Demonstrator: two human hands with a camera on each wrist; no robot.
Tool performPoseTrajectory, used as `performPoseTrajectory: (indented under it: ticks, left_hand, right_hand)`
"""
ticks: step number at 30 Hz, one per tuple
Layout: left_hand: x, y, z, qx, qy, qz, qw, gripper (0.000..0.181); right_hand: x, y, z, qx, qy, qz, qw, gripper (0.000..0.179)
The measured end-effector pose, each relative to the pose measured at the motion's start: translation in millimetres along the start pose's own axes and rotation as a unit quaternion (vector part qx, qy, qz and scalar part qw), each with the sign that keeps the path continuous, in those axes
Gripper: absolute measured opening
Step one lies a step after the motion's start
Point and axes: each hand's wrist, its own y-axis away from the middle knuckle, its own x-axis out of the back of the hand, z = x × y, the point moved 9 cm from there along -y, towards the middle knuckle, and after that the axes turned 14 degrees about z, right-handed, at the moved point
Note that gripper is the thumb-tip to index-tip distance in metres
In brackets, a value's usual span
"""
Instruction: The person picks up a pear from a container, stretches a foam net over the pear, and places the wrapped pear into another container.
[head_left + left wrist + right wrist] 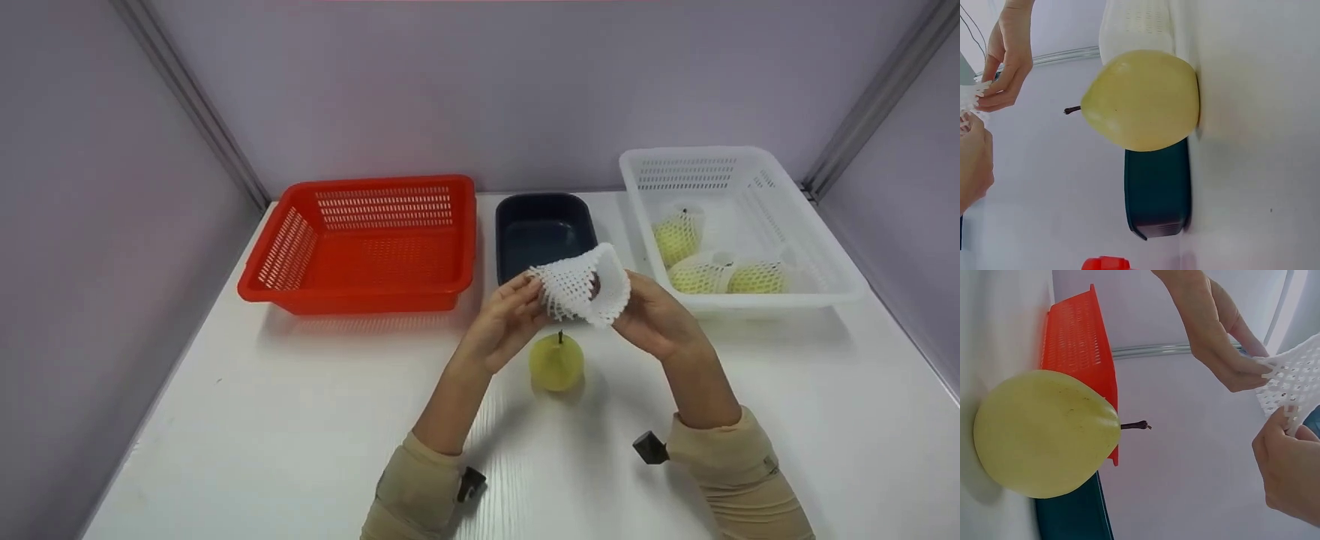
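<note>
A white foam fruit net (574, 285) is held up between both hands, its wide mouth spread toward the right. My left hand (506, 322) pinches the net's narrower end at the left. On the other side my right hand (656, 315) grips the rim of the mouth. Below the hands a bare yellow pear (556, 363) stands upright on the table, stem up, touched by neither hand. The pear (1143, 101) looms large in the left wrist view, and the net (1293, 377) shows its mesh in the right wrist view.
A red basket (352, 296) stands at the back left. Behind the hands is a dark blue tub (545, 199), partly covered by the net. At the back right, a white basket (765, 301) holds several netted pears (677, 238). Walls border the white table (285, 442).
</note>
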Motion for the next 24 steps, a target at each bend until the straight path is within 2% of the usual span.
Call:
performPoseTrajectory:
  ticks: [4,8,12,18,20,21,22,24]
  left_hand:
    - [17.2,-5.4,-5.1,0.03,-0.015,0.074,0.9967,0.017]
    - [40.1,-9.2,-15.9,0.07,-0.057,0.137,0.9865,0.023]
    - [62.6,-11.1,-25.6,0.087,-0.129,0.17,0.9731,0.018]
    - [88.2,-9.5,-34.5,0.112,-0.23,0.187,0.9486,0.013]
    - [94.5,-8.9,-37.5,0.127,-0.261,0.188,0.9384,0.012]
    - [96.6,-9.0,-38.6,0.131,-0.281,0.183,0.9331,0.011]
    - [97.4,-9.1,-38.9,0.129,-0.304,0.174,0.9278,0.01]
    - [97.8,-10.4,-39.0,0.118,-0.354,0.15,0.9154,0.007]
  right_hand:
    - [16.1,-4.0,4.6,-0.014,0.012,0.061,0.998,0.035]
    - [40.6,-5.9,20.9,-0.053,0.048,0.114,0.9909,0.03]
    - [66.2,-4.8,33.3,-0.064,0.103,0.15,0.9813,0.025]
    - [89.7,-4.5,45.2,-0.08,0.186,0.165,0.9652,0.019]
    - [93.8,-5.3,46.6,-0.079,0.239,0.157,0.9548,0.013]
    - [95.7,-5.7,46.1,-0.073,0.274,0.154,0.9463,0.011]
    - [98.1,-6.5,45.3,-0.065,0.311,0.153,0.9357,0.009]
    - [101.8,-7.8,42.9,-0.043,0.389,0.153,0.9077,0.009]
